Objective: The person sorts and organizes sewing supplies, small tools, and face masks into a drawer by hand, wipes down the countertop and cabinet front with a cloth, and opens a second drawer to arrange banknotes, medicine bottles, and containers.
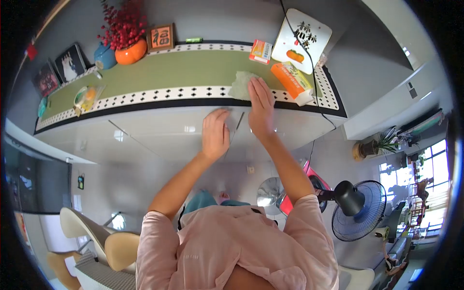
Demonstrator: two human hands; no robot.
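Note:
My right hand presses down on a crumpled pale green cloth at the front of the cabinet top. Its fingers are together over the cloth's right side, and the thumb is hidden. My left hand is beside the cabinet's front edge, loosely bent and holding nothing. Just right of the cloth lies an orange and white packet. Behind that, a small red and white box sits by a white board with dark characters and an orange fruit picture.
A green runner with a patterned border covers the cabinet top. Along its back stand an orange pumpkin-shaped vase, a blue jar and a framed sign. A black cable hangs across the right end. A fan stands at lower right.

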